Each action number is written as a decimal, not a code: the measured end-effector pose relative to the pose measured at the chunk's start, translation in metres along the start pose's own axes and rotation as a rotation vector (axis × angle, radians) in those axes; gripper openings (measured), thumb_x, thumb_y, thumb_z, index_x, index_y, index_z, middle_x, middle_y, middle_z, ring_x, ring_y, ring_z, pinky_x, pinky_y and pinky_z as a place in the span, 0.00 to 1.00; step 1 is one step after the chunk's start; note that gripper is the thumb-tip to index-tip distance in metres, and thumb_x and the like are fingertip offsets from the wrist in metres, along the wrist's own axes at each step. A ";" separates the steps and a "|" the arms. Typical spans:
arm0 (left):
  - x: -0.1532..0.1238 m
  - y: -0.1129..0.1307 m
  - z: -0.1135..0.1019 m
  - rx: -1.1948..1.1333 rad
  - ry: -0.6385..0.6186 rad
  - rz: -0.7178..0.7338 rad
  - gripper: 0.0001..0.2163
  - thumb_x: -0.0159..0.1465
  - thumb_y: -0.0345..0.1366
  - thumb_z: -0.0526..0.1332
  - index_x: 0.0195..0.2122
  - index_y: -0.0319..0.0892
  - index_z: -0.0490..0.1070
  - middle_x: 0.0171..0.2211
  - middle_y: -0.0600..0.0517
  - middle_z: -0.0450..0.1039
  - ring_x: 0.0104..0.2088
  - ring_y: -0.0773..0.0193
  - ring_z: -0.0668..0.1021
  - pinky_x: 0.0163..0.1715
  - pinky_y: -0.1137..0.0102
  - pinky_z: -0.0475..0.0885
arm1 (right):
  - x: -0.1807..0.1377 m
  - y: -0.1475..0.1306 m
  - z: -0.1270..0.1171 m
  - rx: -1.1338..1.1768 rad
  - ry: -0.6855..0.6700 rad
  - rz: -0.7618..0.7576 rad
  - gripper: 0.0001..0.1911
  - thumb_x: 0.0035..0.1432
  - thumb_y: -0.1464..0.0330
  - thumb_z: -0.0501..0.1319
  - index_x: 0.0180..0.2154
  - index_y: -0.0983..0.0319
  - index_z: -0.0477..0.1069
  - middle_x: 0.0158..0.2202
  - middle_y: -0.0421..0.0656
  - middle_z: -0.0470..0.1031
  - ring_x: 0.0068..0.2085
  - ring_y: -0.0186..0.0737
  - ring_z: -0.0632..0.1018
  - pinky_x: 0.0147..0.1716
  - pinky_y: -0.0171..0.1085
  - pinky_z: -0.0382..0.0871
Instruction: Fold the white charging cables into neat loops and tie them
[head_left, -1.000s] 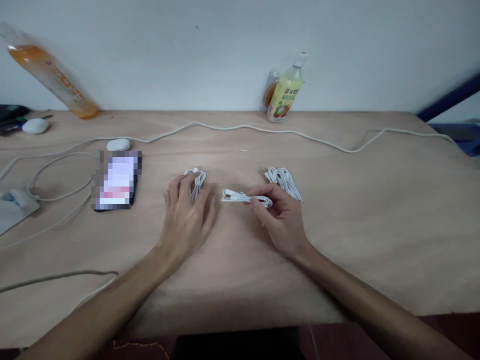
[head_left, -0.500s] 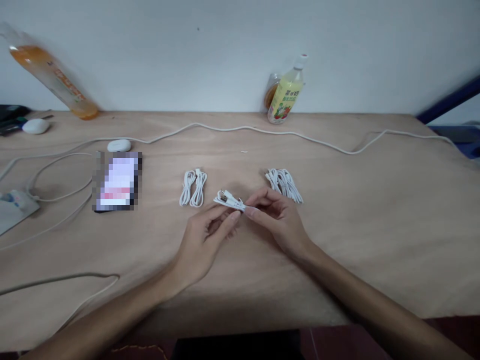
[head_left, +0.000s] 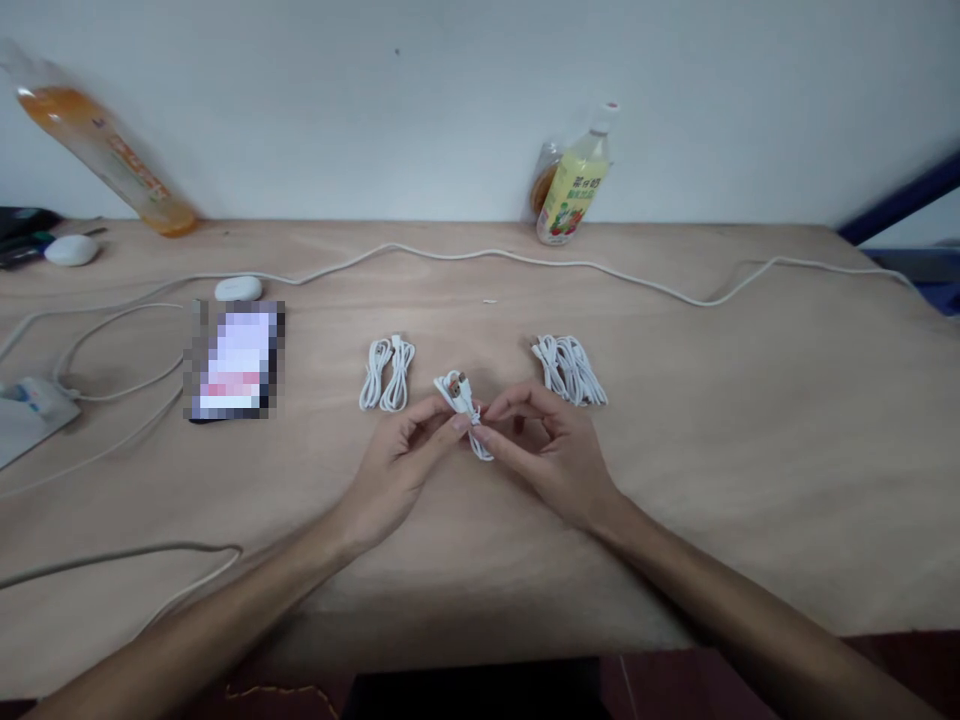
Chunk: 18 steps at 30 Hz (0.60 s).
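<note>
A bundled white USB cable (head_left: 463,395) is held above the table between both hands, its metal plug facing up and away from me. My left hand (head_left: 397,465) pinches the bundle from the left with thumb and fingers. From the right, my right hand (head_left: 559,450) closes thumb and forefinger at the bundle's tied middle. Two coiled white cables (head_left: 387,374) lie side by side beyond my left hand. Just past my right hand lies a group of several coiled white cables (head_left: 570,370), partly close to its fingers.
A phone (head_left: 236,360) and a white earbud case (head_left: 238,289) lie to the left. One long white cord (head_left: 495,254) crosses the table's back. Against the wall stand an orange drink bottle (head_left: 112,165) and a yellow drink bottle (head_left: 574,185). A power strip (head_left: 34,405) sits at far left.
The held cable bundle has turned from lying nearly sideways to pointing away from me, its lower end now showing below the fingertips. Both hands have stayed close together on it.
</note>
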<state>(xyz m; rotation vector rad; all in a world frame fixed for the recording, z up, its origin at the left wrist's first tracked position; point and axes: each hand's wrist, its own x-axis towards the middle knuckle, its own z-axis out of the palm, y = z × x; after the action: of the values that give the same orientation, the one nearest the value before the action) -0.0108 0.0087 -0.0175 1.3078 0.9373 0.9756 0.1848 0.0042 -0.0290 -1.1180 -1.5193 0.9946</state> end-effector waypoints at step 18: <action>0.002 0.004 -0.001 0.095 -0.016 -0.019 0.10 0.72 0.42 0.67 0.38 0.50 0.88 0.34 0.51 0.86 0.38 0.55 0.85 0.43 0.60 0.82 | 0.001 -0.004 -0.006 -0.111 -0.044 -0.145 0.06 0.70 0.67 0.68 0.36 0.57 0.76 0.30 0.37 0.77 0.30 0.36 0.73 0.28 0.37 0.66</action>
<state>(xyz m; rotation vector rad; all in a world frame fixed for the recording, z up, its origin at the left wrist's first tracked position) -0.0112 0.0113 -0.0134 1.3823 0.9921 0.9136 0.1894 0.0047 -0.0233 -1.0524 -1.6828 0.8499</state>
